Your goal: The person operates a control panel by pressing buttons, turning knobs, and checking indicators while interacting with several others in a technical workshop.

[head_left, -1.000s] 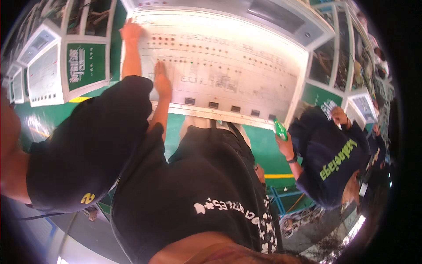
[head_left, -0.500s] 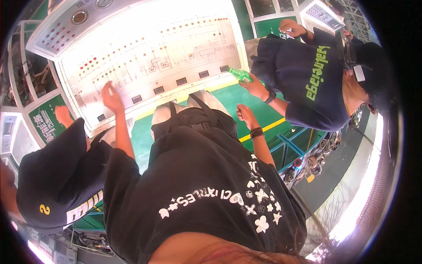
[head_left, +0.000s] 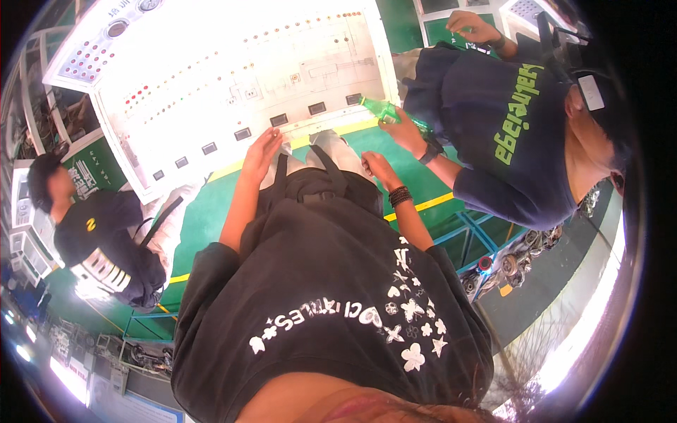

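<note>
My left hand (head_left: 264, 153) is raised just below the lower edge of a white control panel (head_left: 176, 99) printed with diagrams, coloured round terminals and dark rectangular displays; its fingers are slightly bent, with nothing visible in them. My right hand (head_left: 375, 166), wearing a dark beaded bracelet (head_left: 399, 197), hangs by my pale trousers (head_left: 338, 151), fingers loosely curled; what they hold, if anything, is hidden. Just right of it a co-worker's hand (head_left: 402, 130) holds a green plastic bottle (head_left: 381, 107).
A co-worker in a navy T-shirt (head_left: 508, 148) stands close on my right, another in black (head_left: 106, 240) further off at left. Blue metal rails (head_left: 465, 225) and machine parts (head_left: 518, 264) lie beyond the green floor (head_left: 204, 225) with yellow lines.
My left hand has come from the panel's face down to its lower edge. The left co-worker has moved away leftward. The view has shifted, and my right hand shows more fully.
</note>
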Demonstrator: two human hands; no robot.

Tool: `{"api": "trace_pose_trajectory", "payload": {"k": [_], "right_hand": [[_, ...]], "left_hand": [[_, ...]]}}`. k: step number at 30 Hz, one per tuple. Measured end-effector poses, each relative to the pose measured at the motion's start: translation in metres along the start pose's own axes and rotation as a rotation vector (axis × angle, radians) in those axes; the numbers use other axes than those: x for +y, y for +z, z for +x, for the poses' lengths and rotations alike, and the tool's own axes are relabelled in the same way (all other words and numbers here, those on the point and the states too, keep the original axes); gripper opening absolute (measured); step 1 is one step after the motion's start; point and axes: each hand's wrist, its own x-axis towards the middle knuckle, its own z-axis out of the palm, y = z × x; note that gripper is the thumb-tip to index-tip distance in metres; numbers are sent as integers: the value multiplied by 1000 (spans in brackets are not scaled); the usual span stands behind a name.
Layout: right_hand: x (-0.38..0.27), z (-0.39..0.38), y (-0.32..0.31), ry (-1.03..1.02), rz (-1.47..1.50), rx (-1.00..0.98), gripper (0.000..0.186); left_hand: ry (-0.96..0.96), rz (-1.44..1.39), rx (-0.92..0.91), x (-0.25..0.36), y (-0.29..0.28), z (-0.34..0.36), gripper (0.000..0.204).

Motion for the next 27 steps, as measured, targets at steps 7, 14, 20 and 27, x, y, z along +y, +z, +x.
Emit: {"api": "trace_pose_trajectory", "payload": {"k": [7, 14, 20, 27], "right_hand": [[9, 5, -18, 38, 83, -24, 25], [14, -4, -30, 86, 83, 2, 26], [46, -27, -45, 237, 91, 84, 25], [54, -44, -25, 358, 168, 122, 27]], "left_hand": [[151, 35, 158, 28, 7, 17, 39], [479, 698, 699, 95, -39, 69, 35], [468, 1657, 1007, 182, 3, 87, 43], [839, 1772, 945, 156, -59, 91, 38]]}}
